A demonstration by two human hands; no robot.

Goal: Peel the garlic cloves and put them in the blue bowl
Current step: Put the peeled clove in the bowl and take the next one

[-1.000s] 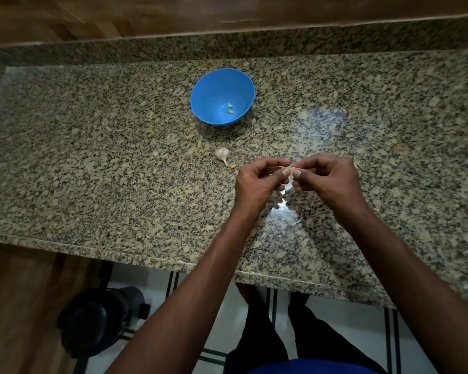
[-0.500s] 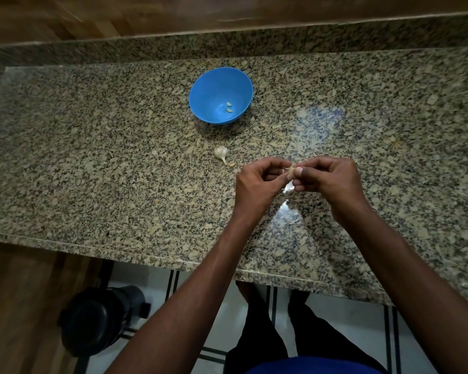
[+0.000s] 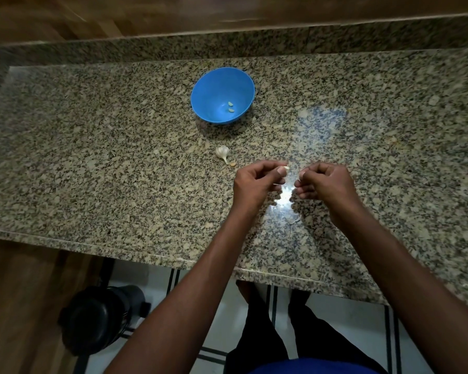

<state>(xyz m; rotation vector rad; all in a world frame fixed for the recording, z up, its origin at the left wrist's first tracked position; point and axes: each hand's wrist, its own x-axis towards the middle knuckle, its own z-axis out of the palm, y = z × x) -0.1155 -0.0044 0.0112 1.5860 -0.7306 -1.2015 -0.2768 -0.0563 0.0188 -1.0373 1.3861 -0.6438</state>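
My left hand (image 3: 257, 182) pinches a pale garlic clove (image 3: 285, 168) between thumb and fingertips above the granite counter (image 3: 92, 171). My right hand (image 3: 326, 183) hovers a short gap to its right with fingers curled; whether it holds a scrap of skin is hidden. The blue bowl (image 3: 200, 103) stands farther back with two peeled cloves (image 3: 230, 107) inside. A partial garlic bulb (image 3: 222, 152) and a loose clove (image 3: 232, 164) lie between the bowl and my left hand. Bits of thin skin (image 3: 293, 220) lie on the counter below my hands.
A raised granite ledge (image 3: 227, 44) and wood panelling run along the back. The counter's front edge (image 3: 146, 255) is close to my body. A black round object (image 3: 97, 317) stands on the tiled floor at lower left.
My hands, joined on the clove earlier, have pulled apart. The clove stays with my left hand and the right has drawn away to the right.
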